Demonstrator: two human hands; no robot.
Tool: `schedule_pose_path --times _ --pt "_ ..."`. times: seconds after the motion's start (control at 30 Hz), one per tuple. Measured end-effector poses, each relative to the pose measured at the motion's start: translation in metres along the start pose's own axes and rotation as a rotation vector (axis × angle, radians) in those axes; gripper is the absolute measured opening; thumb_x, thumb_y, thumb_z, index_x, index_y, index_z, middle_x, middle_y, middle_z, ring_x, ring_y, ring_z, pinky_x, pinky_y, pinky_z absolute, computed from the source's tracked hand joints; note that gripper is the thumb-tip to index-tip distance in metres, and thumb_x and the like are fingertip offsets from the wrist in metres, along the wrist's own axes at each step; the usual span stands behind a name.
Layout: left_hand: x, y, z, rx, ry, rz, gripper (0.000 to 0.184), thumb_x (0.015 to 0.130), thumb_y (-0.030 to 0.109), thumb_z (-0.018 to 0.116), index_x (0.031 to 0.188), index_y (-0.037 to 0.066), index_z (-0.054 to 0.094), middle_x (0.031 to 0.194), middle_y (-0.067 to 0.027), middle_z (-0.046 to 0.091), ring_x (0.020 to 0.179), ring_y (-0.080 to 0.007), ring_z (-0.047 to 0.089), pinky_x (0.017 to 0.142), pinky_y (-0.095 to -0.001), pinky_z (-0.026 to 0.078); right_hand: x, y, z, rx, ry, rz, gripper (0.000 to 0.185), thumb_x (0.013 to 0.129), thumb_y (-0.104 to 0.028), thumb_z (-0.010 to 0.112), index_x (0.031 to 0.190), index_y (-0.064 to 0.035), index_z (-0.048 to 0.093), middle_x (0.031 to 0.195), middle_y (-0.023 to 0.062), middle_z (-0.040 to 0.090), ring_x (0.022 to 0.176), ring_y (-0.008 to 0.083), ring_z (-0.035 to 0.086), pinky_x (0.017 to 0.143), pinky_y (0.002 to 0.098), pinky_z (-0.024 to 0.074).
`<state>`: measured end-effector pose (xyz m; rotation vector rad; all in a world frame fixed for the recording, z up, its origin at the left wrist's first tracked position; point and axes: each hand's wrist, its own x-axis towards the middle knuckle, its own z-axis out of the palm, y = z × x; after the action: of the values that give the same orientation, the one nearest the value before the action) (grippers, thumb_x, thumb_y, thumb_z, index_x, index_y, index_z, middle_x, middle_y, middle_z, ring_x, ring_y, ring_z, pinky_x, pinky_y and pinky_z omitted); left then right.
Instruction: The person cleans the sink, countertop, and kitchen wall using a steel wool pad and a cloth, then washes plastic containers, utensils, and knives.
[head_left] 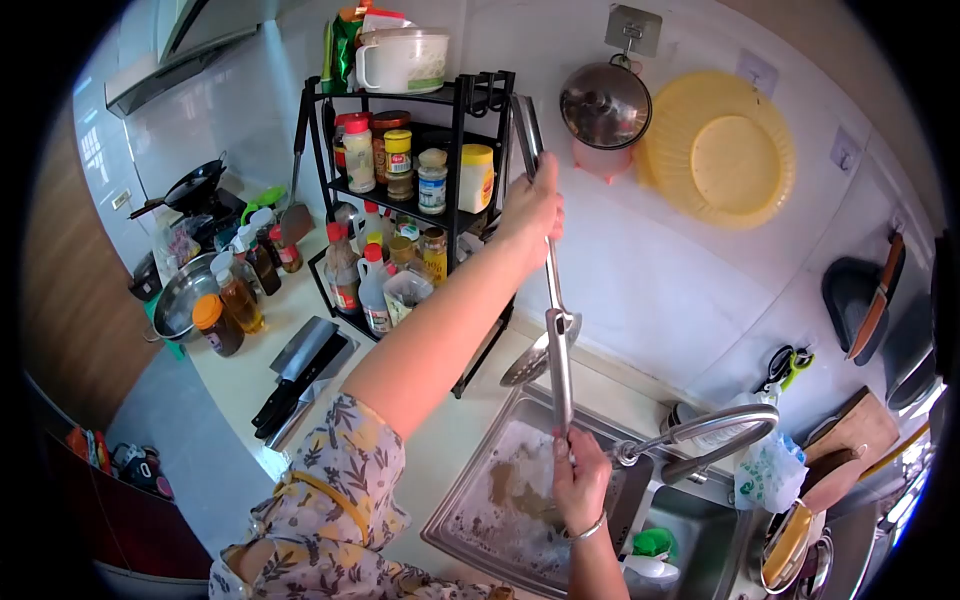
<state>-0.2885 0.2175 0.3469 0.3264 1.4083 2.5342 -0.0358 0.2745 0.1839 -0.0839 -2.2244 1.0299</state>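
Observation:
My left hand (530,212) is closed around the steel handle of a slotted spoon (526,362), raised beside the black rack (458,150). Its perforated head hangs down over the back edge of the sink. Lower down, my right hand (582,485) grips a steel-handled utensil (560,375), its handle pointing up and its top end overlapping the spoon's shaft. The lower end of that utensil is hidden by my hand and the sudsy water. Beneath my right hand is the left sink basin (470,500), holding foamy, brownish water.
A curved faucet (720,420) arches over the right basin (700,540), which has a green item (654,543) inside. Seasoning jars fill the rack. A cleaver (305,345) and knives lie on the counter to the left. A yellow basin (725,150) hangs on the wall.

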Motion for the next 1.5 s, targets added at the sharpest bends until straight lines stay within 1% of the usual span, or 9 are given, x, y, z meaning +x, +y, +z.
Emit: schedule_pose_path --times 0.23,0.43,0.63,0.7,0.73,0.9,1.07,1.17,1.5 --pt "0.036 0.01 0.001 -0.105 0.098 0.001 0.041 0.091 0.046 0.051 0.079 0.01 0.036 0.058 0.0032 0.029 0.043 -0.0078 0.024 0.041 -0.0233 0.02 -0.004 0.013 0.001 0.046 -0.074 0.114 0.014 0.086 -0.008 0.056 0.094 0.0014 0.063 0.077 0.0155 0.06 0.067 0.0285 0.059 0.062 0.0321 0.046" --pt "0.033 -0.014 -0.007 -0.079 0.193 0.059 0.038 0.091 0.042 0.054 0.083 0.008 0.039 0.06 0.001 0.037 0.04 -0.0091 0.025 0.037 -0.0242 0.021 0.008 0.01 0.004 0.062 -0.085 0.099 0.013 0.084 -0.005 0.056 0.094 0.0019 0.063 0.076 0.016 0.059 0.067 0.0295 0.058 0.061 0.0323 0.0455" --pt "0.049 -0.036 -0.038 0.147 0.142 0.276 0.031 0.091 0.036 0.055 0.082 0.008 0.046 0.066 0.0017 0.043 0.054 -0.008 0.042 0.049 -0.0229 0.037 0.057 -0.02 0.007 0.049 -0.081 0.015 0.014 0.084 -0.005 0.057 0.095 0.0024 0.062 0.074 0.0182 0.056 0.06 0.0291 0.053 0.058 0.0334 0.0438" --pt "0.053 -0.04 -0.048 0.224 0.161 0.351 0.028 0.09 0.032 0.057 0.087 0.006 0.048 0.072 -0.0016 0.05 0.061 -0.0104 0.049 0.059 -0.025 0.044 0.083 -0.031 0.013 0.079 -0.046 -0.031 0.015 0.085 -0.006 0.057 0.095 0.002 0.062 0.073 0.0186 0.055 0.058 0.0295 0.052 0.056 0.0341 0.043" --pt "0.051 -0.041 -0.053 0.174 0.118 0.229 0.028 0.087 0.027 0.061 0.095 0.002 0.051 0.08 -0.0037 0.054 0.073 -0.0128 0.054 0.069 -0.0262 0.046 0.097 -0.036 0.017 0.05 -0.024 -0.093 0.015 0.085 -0.008 0.056 0.095 0.0012 0.062 0.072 0.019 0.055 0.057 0.0306 0.051 0.056 0.0348 0.0425" --pt "0.038 -0.058 -0.073 -0.042 -0.14 0.284 0.039 0.085 0.017 0.064 0.115 -0.003 0.049 0.102 -0.0081 0.056 0.097 -0.0167 0.056 0.087 -0.0289 0.043 0.159 -0.053 0.039 -0.043 0.018 -0.193 0.015 0.085 -0.011 0.055 0.094 -0.0013 0.063 0.07 0.0203 0.054 0.057 0.0345 0.051 0.055 0.0368 0.0419" --pt "0.009 -0.058 -0.093 0.261 -0.101 0.384 0.04 0.091 0.011 0.052 0.127 -0.003 0.043 0.122 -0.0117 0.052 0.11 -0.0169 0.051 0.096 -0.0277 0.038 0.194 -0.054 0.057 -0.145 0.047 -0.23 0.013 0.082 -0.012 0.056 0.088 -0.0014 0.06 0.072 0.019 0.059 0.065 0.0376 0.058 0.058 0.0448 0.0451" --pt "-0.023 -0.063 -0.108 0.247 -0.07 0.292 0.043 0.09 0.01 0.054 0.129 -0.004 0.042 0.124 -0.0127 0.052 0.115 -0.0166 0.049 0.099 -0.0273 0.037 0.206 -0.059 0.063 -0.158 0.045 -0.223 0.014 0.083 -0.014 0.056 0.089 -0.0019 0.06 0.073 0.0189 0.06 0.066 0.0373 0.059 0.059 0.0444 0.0461" --pt "-0.085 -0.095 -0.169 0.282 -0.076 0.156 0.026 0.092 0.014 0.053 0.114 0.002 0.053 0.107 -0.0084 0.06 0.095 -0.0156 0.058 0.082 -0.0277 0.045 0.199 -0.046 0.085 -0.15 -0.026 -0.145 0.015 0.085 -0.016 0.055 0.088 -0.003 0.06 0.074 0.0204 0.061 0.066 0.0386 0.058 0.06 0.0451 0.0459"
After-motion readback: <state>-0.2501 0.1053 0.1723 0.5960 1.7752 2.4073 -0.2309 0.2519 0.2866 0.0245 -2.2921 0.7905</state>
